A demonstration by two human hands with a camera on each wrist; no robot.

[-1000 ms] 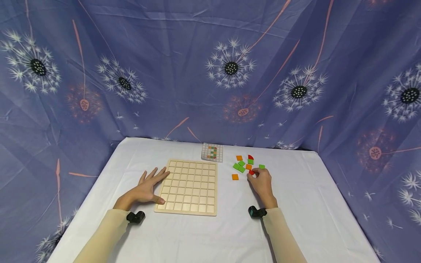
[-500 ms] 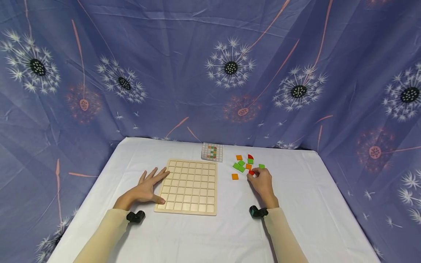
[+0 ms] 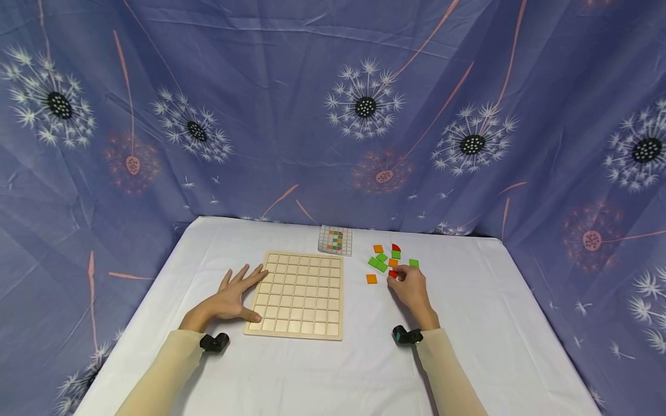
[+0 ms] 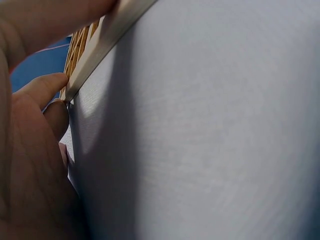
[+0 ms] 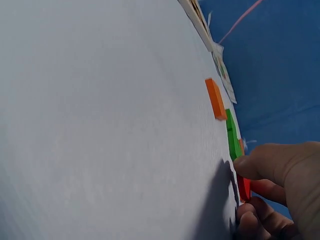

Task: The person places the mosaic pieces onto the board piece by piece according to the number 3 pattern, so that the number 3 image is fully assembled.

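My left hand [image 3: 226,303] rests on the left edge of a wooden grid board [image 3: 299,297], fingers spread and straight, thumb near its lower left corner. In the left wrist view, fingertips touch the board's rim [image 4: 95,57]. To the right of the board, my right hand [image 3: 413,289] pinches a small red tile [image 5: 243,187] between thumb and fingers. That red tile [image 3: 392,274] is partly hidden by the fingers, so its full shape cannot be told. Just beyond it lie an orange square tile [image 3: 393,263] and a green one [image 3: 381,267].
Several more green and orange tiles lie around, among them an orange one [image 3: 372,279] nearest the board and a green one [image 3: 413,263] behind the right hand. A red quarter-round tile [image 3: 396,247] lies farther back. A pattern card [image 3: 335,242] stands behind the board on the white tablecloth [image 3: 291,375].
My right hand has shifted slightly left with the red tile between its fingers. The left hand and the board have stayed in place.
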